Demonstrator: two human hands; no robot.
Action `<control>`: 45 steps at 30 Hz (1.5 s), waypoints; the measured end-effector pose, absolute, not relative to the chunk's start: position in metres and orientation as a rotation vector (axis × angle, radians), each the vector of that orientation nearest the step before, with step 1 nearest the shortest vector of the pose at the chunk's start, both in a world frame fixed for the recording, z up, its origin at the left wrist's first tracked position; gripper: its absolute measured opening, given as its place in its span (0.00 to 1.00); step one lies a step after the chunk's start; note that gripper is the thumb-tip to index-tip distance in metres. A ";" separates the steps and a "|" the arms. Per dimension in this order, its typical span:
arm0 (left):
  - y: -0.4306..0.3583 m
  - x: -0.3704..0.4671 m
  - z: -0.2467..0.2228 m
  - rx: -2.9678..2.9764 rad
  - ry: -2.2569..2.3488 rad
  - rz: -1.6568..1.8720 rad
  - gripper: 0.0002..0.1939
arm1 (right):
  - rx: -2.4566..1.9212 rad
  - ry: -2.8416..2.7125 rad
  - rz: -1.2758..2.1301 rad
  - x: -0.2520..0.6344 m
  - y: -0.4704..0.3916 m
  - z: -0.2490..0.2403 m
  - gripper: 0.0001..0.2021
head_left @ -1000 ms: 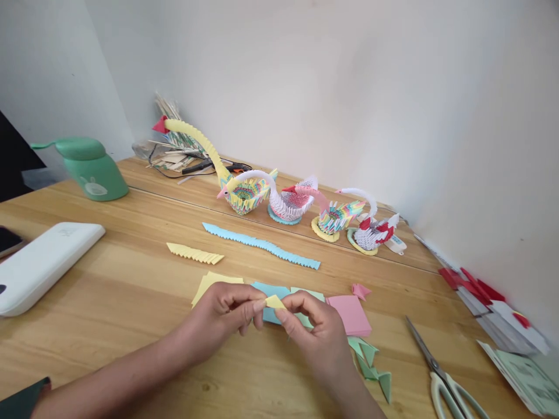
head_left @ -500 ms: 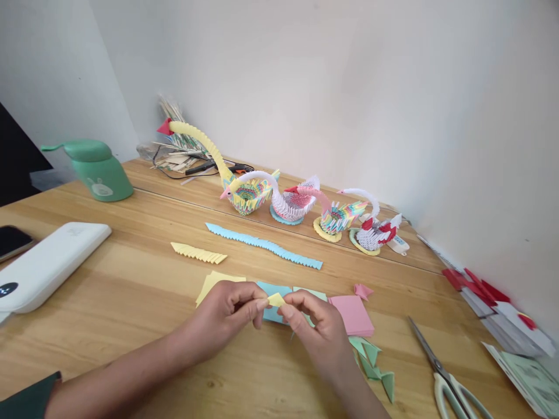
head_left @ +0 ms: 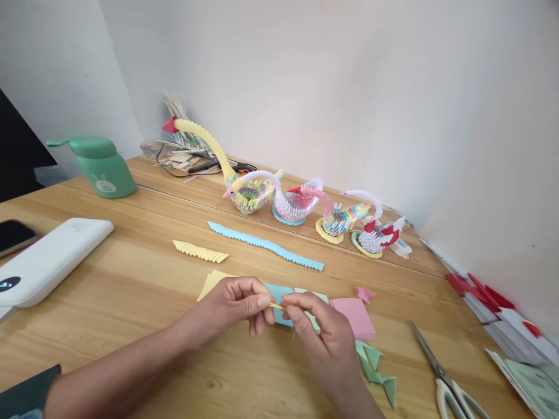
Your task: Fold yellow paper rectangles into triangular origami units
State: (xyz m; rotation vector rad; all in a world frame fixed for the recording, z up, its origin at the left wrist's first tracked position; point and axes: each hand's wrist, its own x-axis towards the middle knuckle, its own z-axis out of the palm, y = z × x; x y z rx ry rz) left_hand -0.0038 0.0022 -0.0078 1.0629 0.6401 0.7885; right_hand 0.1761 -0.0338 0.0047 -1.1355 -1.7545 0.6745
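Observation:
Between my two hands is a small folded yellow paper piece [head_left: 276, 306], seen nearly edge-on as a thin strip. My left hand [head_left: 245, 304] pinches its left end between thumb and forefinger. At its right end, my right hand [head_left: 318, 326] grips it the same way. Beneath my hands lie yellow paper sheets [head_left: 215, 283], blue paper sheets [head_left: 282, 292] and pale green sheets [head_left: 317, 295], partly covered. A pink paper stack [head_left: 353, 317] lies just right of my right hand, with a folded pink piece [head_left: 365, 294] behind it and several folded green triangles [head_left: 375, 372] in front.
A yellow folded-paper chain [head_left: 201, 251] and a longer blue chain [head_left: 266, 245] lie behind my hands. Several paper swans [head_left: 297, 205] stand near the wall. Scissors [head_left: 442, 372] rest at right. A white power bank [head_left: 56, 262], phone [head_left: 15, 237] and green bottle [head_left: 107, 169] are at left.
The yellow piece has turned from showing its flat pointed face to lying edge-on between my fingers. Both hands still hold it. The view has shifted slightly.

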 end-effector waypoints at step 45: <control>0.001 -0.002 -0.011 0.929 0.599 0.779 0.09 | -0.992 -2.063 0.272 0.184 -0.031 0.006 0.06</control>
